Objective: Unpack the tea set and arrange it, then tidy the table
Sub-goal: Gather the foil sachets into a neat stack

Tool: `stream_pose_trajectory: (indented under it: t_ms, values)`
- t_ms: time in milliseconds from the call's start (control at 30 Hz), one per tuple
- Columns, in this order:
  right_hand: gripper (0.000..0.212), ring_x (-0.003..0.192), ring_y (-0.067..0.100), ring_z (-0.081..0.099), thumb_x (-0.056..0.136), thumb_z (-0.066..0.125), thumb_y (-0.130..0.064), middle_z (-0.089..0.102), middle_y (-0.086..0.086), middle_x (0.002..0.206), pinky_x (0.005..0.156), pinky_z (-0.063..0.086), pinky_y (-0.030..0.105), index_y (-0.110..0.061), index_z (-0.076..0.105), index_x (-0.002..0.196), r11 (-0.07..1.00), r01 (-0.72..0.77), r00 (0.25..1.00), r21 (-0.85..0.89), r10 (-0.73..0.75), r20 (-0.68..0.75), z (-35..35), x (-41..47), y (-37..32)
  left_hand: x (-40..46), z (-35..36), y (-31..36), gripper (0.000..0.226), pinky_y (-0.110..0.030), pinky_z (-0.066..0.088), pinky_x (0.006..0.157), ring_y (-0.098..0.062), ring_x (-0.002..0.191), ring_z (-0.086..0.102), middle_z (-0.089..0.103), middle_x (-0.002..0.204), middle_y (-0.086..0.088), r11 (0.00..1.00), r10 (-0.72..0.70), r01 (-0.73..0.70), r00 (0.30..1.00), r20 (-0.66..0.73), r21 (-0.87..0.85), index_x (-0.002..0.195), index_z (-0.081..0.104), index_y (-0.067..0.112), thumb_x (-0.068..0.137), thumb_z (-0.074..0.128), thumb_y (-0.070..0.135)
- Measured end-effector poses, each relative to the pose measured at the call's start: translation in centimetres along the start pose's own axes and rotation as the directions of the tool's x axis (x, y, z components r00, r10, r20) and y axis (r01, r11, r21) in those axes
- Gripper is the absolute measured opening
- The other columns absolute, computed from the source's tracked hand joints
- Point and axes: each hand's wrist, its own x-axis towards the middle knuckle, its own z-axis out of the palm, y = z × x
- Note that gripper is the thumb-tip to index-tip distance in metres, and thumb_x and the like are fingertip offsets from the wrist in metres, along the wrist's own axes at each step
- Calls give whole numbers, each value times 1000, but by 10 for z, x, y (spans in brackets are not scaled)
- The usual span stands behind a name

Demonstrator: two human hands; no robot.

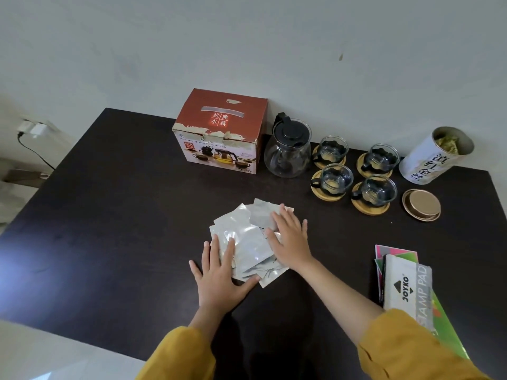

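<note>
Foil sachets (248, 242) lie fanned mid-tabletop, nearer the front edge. Left hand (219, 272) and right hand (288, 239) are both flat and spread on the pile, pinching nothing, 1 on each flank. Best move, I'd say: sweep inward, square the stack, then lift. Behind, the teapot (288, 149) and 4 cups are already set out.

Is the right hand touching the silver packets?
Touching. The head view shows the right hand lying flat on the pile of silver packets, fingers spread over them.
</note>
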Motion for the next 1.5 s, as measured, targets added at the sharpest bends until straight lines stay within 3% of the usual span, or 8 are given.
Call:
stream_pose_trajectory:
  t_ms: [133, 267, 433, 700, 833, 1067, 1333, 1500]
  values:
    - [55, 142, 8, 18, 97, 33, -45, 30, 5, 155, 118, 14, 51, -12, 45, 140, 957, 60, 975, 283, 5, -224, 6, -23, -1, 0, 1, -4, 126, -61, 2, 111, -24, 147, -5, -2, 160, -2, 999, 22, -22, 1000, 3, -38, 151, 11, 30, 50, 39, 99]
    - [79, 148, 19, 12, 87, 20, -62, 20, 4, 159, 117, -2, 46, -13, 35, 146, 967, -139, 940, 213, 197, -279, 4, -27, 9, -1, 0, -5, 147, -52, -5, 112, -20, 146, -9, -10, 158, -4, 991, 31, -32, 999, -10, -126, 152, 4, 20, 36, 45, 100]
    - [86, 149, 17, 3, 83, 12, -65, 14, 4, 161, 114, -13, 41, -13, 23, 151, 971, -153, 958, 183, 191, -212, 20, -28, -17, 2, -2, 9, 111, -49, -7, 115, -16, 147, -6, -9, 159, 0, 945, -118, 84, 989, -88, -317, 152, 3, 18, 68, 33, 84]
    - [75, 145, 22, 19, 91, 22, -60, 30, 12, 154, 115, 10, 24, -7, 37, 143, 896, -1, 944, 443, 147, -295, 34, -32, -49, 17, -9, 33, 82, -43, -1, 118, -14, 146, 1, 7, 160, -5, 759, -280, 151, 954, -109, -633, 151, 10, 13, 86, 27, 61]
    - [65, 140, 27, 29, 93, 29, -50, 38, 14, 149, 116, 20, 42, -6, 43, 139, 944, -1, 911, 330, 137, -389, 8, -7, -33, 15, -11, 18, 94, -52, 1, 116, -16, 146, 4, 9, 159, -4, 847, -241, 131, 958, -153, -515, 150, 13, 13, 77, 29, 70]
    - [57, 149, 22, -7, 101, 33, -37, -1, 2, 162, 114, -7, 56, -17, 18, 153, 986, -145, 985, 87, 135, 107, -15, 49, -36, 6, 2, 5, 114, -52, -8, 112, -14, 144, -15, -20, 157, 5, 994, 16, -21, 999, -43, -111, 150, -4, 33, 62, 44, 87]
    - [44, 142, 23, 15, 101, 37, -18, 22, 3, 157, 118, 18, 36, -15, 38, 144, 984, 20, 992, 174, -41, 116, 3, 11, -44, 8, 8, 4, 83, -63, 17, 108, -27, 145, 13, 12, 159, -6, 998, 62, -61, 996, -65, 31, 123, 48, 30, 64, 43, 89]
    - [49, 138, 24, 20, 90, 53, -14, 26, 3, 154, 113, 29, 38, -17, 44, 139, 990, 78, 997, 116, -77, -20, -8, 16, -40, 6, 7, 3, 126, -51, 6, 114, -23, 147, 0, -3, 159, -8, 999, 5, -9, 997, -80, -51, 151, 6, 11, 60, 44, 89]
